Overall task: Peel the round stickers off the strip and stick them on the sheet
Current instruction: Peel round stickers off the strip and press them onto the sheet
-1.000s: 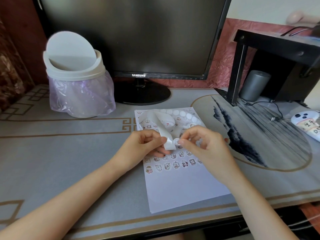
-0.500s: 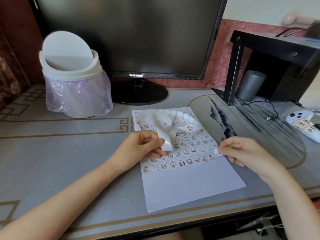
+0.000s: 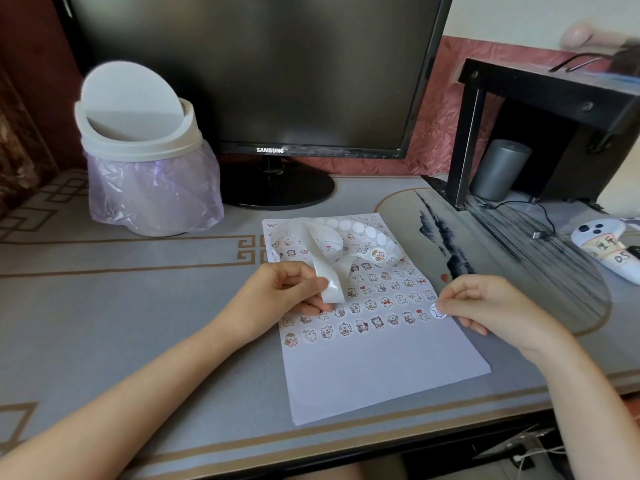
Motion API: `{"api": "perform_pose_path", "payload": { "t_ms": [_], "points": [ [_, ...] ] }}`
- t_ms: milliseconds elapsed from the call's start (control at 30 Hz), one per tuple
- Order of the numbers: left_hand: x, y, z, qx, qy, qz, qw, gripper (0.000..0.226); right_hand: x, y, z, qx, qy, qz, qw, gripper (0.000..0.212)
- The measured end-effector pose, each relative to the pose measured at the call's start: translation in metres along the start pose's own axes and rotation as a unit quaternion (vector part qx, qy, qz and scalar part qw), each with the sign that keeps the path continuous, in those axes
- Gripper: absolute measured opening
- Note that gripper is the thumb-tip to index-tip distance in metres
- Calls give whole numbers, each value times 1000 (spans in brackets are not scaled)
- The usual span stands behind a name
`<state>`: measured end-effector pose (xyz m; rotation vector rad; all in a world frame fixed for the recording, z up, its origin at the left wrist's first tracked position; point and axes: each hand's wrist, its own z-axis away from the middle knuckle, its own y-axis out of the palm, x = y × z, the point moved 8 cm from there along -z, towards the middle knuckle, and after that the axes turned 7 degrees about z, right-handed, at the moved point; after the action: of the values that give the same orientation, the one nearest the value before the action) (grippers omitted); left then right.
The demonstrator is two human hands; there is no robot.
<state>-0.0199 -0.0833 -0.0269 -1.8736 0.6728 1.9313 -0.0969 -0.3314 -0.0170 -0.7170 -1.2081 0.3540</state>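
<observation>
curled strip (image 3: pixel 331 282) over sheet (image 3: pixel 381 368), round sticker (image 3: pixel 437 310) seemingly at its edge.

My right hand (image 3: pixel 491 306) covers part of the small round white sticker (image 3: pixel 436 311) it pinches; the drawing on it is too small to read. My left hand (image 3: pixel 280 296) hides the lower end of the white curled backing strip (image 3: pixel 330 271). The strip's loops cover the top rows of the white paper sheet (image 3: pixel 381 368). Black Samsung monitor (image 3: pixel 249 64): top cut off. Pink object (image 3: pixel 581 34), top right: blurred, unidentifiable.
</observation>
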Motion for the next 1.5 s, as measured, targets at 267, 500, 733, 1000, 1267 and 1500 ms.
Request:
{"api": "perform_pose_path", "payload": {
  "t_ms": [267,500,733,1000,1267,1500],
  "points": [
    [1,0,0,2,-2,0,1000,16,-1,0,-2,-4,-5,13,1000,6],
    [2,-1,-1,1,0,-12,1000,16,0,1,-2,-21,-3,21,1000,5],
    [3,0,0,2,-3,-16,1000,15,1,1,-2,-34,-15,34,999,6],
    [3,-1,0,-2,-5,-19,1000,17,-5,-5,-4,-68,-27,-1,997,19],
    [3,-1,0,0,-5,-22,1000,16,-9,-5,-5,-73,-25,-25,997,14],
    [3,-1,0,-2,-6,-22,1000,16,-10,-5,-7,-79,-35,-8,996,14]
  ]
}}
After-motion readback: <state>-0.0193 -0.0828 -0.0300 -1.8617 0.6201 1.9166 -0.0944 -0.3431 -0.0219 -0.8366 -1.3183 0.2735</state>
